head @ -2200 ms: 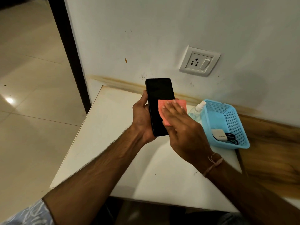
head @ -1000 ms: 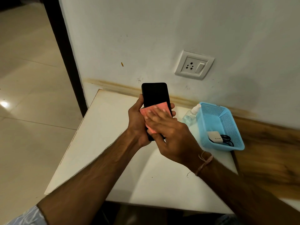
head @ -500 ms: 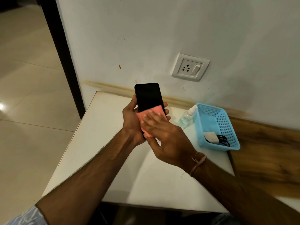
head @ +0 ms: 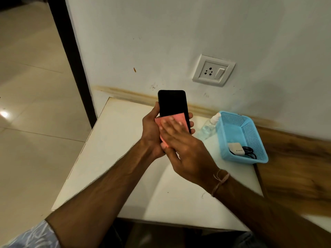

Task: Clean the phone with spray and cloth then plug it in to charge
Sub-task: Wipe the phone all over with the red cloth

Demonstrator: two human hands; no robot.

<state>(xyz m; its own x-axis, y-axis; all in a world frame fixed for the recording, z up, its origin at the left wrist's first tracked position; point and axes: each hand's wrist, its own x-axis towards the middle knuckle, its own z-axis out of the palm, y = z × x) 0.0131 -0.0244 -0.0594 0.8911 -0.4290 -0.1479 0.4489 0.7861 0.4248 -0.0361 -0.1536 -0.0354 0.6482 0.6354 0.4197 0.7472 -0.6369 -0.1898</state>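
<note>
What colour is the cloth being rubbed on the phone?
Pinkish-red, seen in the head view: the cloth lies under the right hand.

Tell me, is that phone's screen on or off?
Off, it seems: the phone shows plain black above, no glow or icons. Its lower part is hidden under the pink cloth and the right hand.

Worn on the arms, from my monitor
I see a thin pinkish thread band (head: 221, 181) on the right wrist and a blue-and-white patterned sleeve (head: 34, 236) on the left arm.
</note>
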